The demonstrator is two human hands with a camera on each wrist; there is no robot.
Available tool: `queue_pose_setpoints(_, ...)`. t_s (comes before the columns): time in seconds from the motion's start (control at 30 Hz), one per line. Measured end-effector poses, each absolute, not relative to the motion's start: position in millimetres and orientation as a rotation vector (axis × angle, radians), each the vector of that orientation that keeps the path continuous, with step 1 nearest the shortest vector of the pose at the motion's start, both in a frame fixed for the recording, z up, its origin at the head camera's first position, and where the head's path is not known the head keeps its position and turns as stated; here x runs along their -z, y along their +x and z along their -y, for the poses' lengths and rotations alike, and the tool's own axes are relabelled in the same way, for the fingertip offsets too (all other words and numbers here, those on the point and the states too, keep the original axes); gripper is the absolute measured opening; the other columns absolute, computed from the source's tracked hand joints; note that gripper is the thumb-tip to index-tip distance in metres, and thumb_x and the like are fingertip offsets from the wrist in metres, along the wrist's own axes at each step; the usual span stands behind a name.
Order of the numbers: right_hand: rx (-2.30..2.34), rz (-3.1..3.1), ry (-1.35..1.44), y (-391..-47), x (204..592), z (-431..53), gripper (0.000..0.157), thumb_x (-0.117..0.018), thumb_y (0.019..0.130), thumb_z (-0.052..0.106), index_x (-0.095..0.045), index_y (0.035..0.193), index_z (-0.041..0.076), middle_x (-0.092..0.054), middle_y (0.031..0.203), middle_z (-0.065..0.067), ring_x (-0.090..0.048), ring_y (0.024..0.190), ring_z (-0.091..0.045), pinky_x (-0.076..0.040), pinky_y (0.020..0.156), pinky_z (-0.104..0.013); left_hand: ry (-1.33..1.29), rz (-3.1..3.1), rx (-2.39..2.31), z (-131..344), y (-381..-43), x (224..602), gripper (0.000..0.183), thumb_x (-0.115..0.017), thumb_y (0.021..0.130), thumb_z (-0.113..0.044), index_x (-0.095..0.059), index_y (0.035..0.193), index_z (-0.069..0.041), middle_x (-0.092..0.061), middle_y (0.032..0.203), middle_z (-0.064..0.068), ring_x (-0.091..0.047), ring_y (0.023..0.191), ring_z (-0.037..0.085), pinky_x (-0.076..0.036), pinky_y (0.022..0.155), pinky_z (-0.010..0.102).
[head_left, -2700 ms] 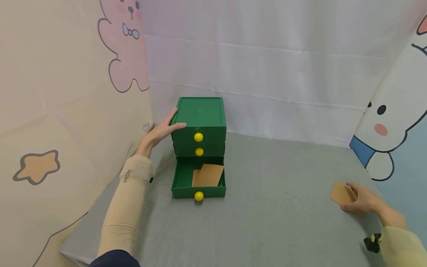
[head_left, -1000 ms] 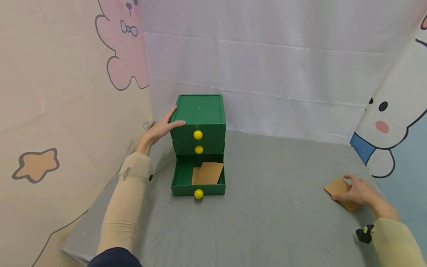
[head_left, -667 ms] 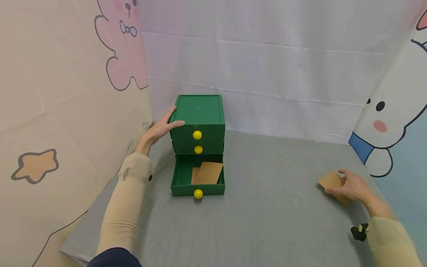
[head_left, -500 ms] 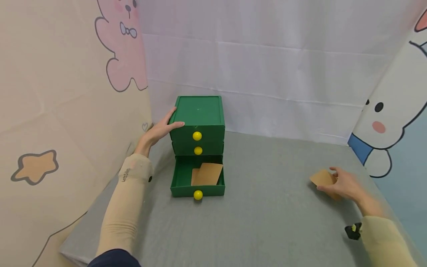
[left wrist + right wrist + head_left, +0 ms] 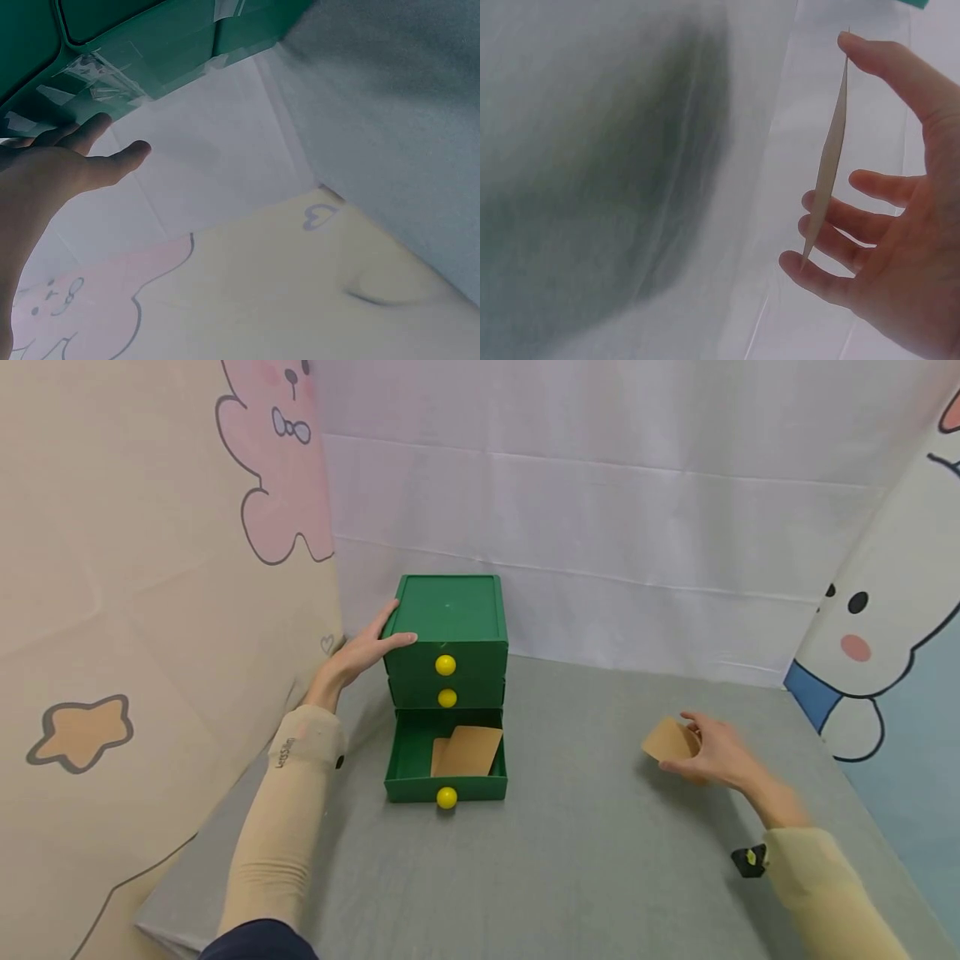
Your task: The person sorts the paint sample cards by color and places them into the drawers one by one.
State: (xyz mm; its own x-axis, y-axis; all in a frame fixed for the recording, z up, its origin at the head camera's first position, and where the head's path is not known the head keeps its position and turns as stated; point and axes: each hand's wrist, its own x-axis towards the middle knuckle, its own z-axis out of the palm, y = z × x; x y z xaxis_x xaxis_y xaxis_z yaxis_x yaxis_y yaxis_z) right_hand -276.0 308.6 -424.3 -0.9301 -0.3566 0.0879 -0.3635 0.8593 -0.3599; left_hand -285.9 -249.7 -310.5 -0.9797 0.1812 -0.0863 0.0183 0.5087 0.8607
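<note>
A green drawer cabinet (image 5: pixel 450 610) with yellow knobs stands on the grey cloth. Its bottom drawer (image 5: pixel 408 789) is pulled out, and flat brown paper pieces (image 5: pixel 471 753) lie inside, overlapping. My left hand (image 5: pixel 358 658) rests against the cabinet's upper left edge, thumb on top and fingers along the side. In the left wrist view its fingers touch the taped green wall (image 5: pixel 161 56). Off to the right, my right hand (image 5: pixel 716 752) pinches a thin brown paper piece (image 5: pixel 669 741) above the cloth. The right wrist view shows that paper (image 5: pixel 829 165) edge-on between thumb and fingertips.
White cloth (image 5: pixel 600 527) hangs behind the cabinet. A cream wall (image 5: pixel 150 635) printed with a bear and a star stands at the left, near my left arm. A rabbit-printed wall (image 5: pixel 892 627) stands at the right. Grey cloth (image 5: pixel 585 827) covers the table.
My right hand has carried the brown paper piece leftward, away from the right wall and up off the cloth. The left hand, cabinet and pulled-out drawer stay where they were.
</note>
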Motion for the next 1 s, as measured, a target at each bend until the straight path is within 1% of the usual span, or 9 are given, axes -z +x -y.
queue_pose_setpoints(0.13,-0.592,3.003,0.632,-276.7,420.8,-293.2,0.100,-0.079,0.072,0.051,-0.037,0.142,-0.008,-0.058,0.121,-0.034,-0.057,0.105,-0.044,-0.049,0.083,-0.056,0.173,-2.587,-1.490,252.9,-293.3,318.7,0.088,-0.054,0.095,-0.043,0.007,0.156,-0.027,0.012,0.164,0.000,0.008,0.152,0.028,-0.005,0.119,0.061)
queue_pose_setpoints(0.3,-0.609,2.993,0.690,-277.1,415.7,-273.0,0.098,-0.078,0.073,0.052,-0.037,0.143,-0.004,-0.058,0.124,-0.030,-0.055,0.109,-0.042,-0.047,0.085,-0.056,0.176,-2.628,-1.464,260.2,-305.5,333.1,0.090,-0.055,0.092,-0.055,0.007,0.155,-0.035,0.012,0.163,-0.006,0.008,0.152,0.026,-0.006,0.119,0.062)
queue_pose_setpoints(0.4,-0.611,2.984,0.730,-277.5,413.5,-260.3,0.098,-0.078,0.073,0.051,-0.037,0.144,-0.002,-0.057,0.127,-0.028,-0.054,0.112,-0.042,-0.046,0.088,-0.057,0.186,-2.641,-1.464,262.2,-307.5,336.6,0.092,-0.055,0.090,-0.058,0.007,0.154,-0.037,0.011,0.163,-0.007,0.007,0.152,0.026,-0.007,0.119,0.062)
queue_pose_setpoints(0.57,-0.631,2.963,0.788,-278.2,410.0,-238.9,0.097,-0.080,0.071,0.050,-0.038,0.145,0.002,-0.057,0.129,-0.025,-0.051,0.113,-0.041,-0.045,0.088,-0.057,0.184,-2.636,-1.474,261.8,-306.5,337.1,0.091,-0.055,0.090,-0.058,0.006,0.155,-0.037,0.010,0.164,-0.008,0.006,0.152,0.025,-0.007,0.119,0.062)
queue_pose_setpoints(0.7,-0.629,2.935,0.846,-278.9,407.0,-225.0,0.095,-0.081,0.071,0.048,-0.040,0.144,0.002,-0.058,0.127,-0.024,-0.051,0.111,-0.040,-0.046,0.086,-0.056,0.175,-2.628,-1.474,260.5,-306.3,336.8,0.090,-0.055,0.091,-0.056,0.006,0.155,-0.037,0.010,0.163,-0.009,0.006,0.152,0.024,-0.007,0.119,0.062)
queue_pose_setpoints(0.87,-0.635,2.942,0.883,-280.6,401.1,-208.0,0.094,-0.082,0.070,0.047,-0.041,0.143,0.004,-0.057,0.131,-0.021,-0.050,0.114,-0.038,-0.046,0.089,-0.054,0.167,-2.625,-1.480,260.8,-306.2,336.1,0.089,-0.056,0.091,-0.055,0.005,0.155,-0.038,0.009,0.163,-0.010,0.006,0.152,0.023,-0.008,0.119,0.061)
queue_pose_setpoints(1.0,-0.629,2.934,0.928,-281.8,395.6,-193.5,0.094,-0.081,0.070,0.048,-0.042,0.143,0.005,-0.058,0.130,-0.019,-0.050,0.114,-0.036,-0.046,0.089,-0.051,0.156,-2.614,-1.479,258.6,-301.9,329.1,0.090,-0.056,0.092,-0.052,0.007,0.155,-0.034,0.010,0.163,-0.007,0.007,0.152,0.024,-0.007,0.119,0.061)
